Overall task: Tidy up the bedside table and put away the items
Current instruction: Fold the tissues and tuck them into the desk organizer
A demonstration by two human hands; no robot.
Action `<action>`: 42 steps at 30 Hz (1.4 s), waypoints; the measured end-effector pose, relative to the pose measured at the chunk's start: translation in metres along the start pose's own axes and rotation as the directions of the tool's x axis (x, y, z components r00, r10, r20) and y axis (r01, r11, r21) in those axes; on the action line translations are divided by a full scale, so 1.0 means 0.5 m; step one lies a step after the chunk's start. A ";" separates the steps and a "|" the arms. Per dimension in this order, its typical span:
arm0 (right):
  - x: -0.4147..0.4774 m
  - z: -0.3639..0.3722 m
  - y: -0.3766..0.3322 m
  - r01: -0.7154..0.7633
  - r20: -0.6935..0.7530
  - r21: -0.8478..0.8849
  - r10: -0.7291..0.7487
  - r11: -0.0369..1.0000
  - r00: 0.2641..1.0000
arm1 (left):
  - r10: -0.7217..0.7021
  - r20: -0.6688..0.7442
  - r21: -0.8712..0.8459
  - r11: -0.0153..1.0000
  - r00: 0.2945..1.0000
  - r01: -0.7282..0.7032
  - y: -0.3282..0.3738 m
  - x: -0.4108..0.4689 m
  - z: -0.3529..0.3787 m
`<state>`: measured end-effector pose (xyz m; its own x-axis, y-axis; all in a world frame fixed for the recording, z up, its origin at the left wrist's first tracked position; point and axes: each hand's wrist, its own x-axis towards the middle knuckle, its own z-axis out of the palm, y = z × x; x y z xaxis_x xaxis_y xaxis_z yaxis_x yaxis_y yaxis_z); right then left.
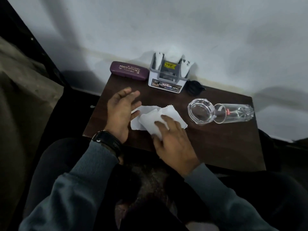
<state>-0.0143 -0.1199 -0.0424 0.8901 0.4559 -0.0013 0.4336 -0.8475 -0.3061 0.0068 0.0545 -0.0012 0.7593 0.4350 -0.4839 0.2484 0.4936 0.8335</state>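
Item under attention: a crumpled white tissue (147,120), lying on the dark wooden bedside table (216,144), left of centre and towards the front edge.

Right hand (173,139): laid on top of the tissue, fingers (160,124) extended and pressing down on it, thumb alongside its near edge. No closed grip is evident.

Left hand (121,110): wide open, standing on its edge just left of the tissue, palm turned towards it, fingers spread. The lower fingers meet the tissue's left margin. It holds nothing. A dark wristwatch (106,139) sits on this wrist; both arms are in grey sleeves.

Other items on the table:
- Back left: a closed purple spectacle case (129,70) lettered "PRINCE OPTICALS", lying flat at the rear edge.
- Back centre: a white and grey desk organiser (165,80) marked "OPEL", upright, with white items standing in its compartments; their nature cannot be determined.
- Just right of the organiser: a small black object (193,87), too dark to identify.
- Right side: a clear glass ashtray (200,112), upright, and a drinking glass (236,112) lying on its side, its mouth touching the ashtray.

The table stands against a pale wall.
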 end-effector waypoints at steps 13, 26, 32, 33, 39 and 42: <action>0.086 -0.068 0.093 -0.228 0.139 0.051 0.219 0.972 0.966 | 0.145 0.221 0.833 0.486 0.965 -0.264 -0.070 0.006 -0.011; 0.107 -0.065 0.097 -0.426 0.189 0.368 0.382 0.827 0.905 | 0.153 0.082 0.778 0.608 0.985 -0.159 -0.061 0.011 0.006; 0.094 -0.122 0.069 -0.450 0.338 0.843 0.361 0.294 0.869 | -0.025 0.143 0.313 0.950 0.989 -0.021 -0.036 -0.001 0.036; 0.092 -0.133 0.059 -0.427 0.343 0.877 0.334 0.221 0.878 | -0.103 0.179 0.221 0.973 0.978 0.062 -0.031 -0.003 0.039; 0.087 -0.173 -0.005 -0.291 0.314 0.945 0.164 -0.149 0.935 | -0.266 0.483 -0.296 0.847 0.834 0.442 -0.019 -0.013 0.021; 0.092 -0.161 -0.028 -0.265 0.279 0.959 0.195 -0.098 0.940 | -0.192 0.565 -0.397 0.789 0.802 0.468 -0.007 -0.025 0.014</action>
<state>0.0318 -0.1090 0.0387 0.8822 0.3389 -0.3269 -0.4130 0.2235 -0.8829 0.0003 0.0421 0.0037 0.9016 -0.1711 -0.3974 0.3128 0.8923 0.3255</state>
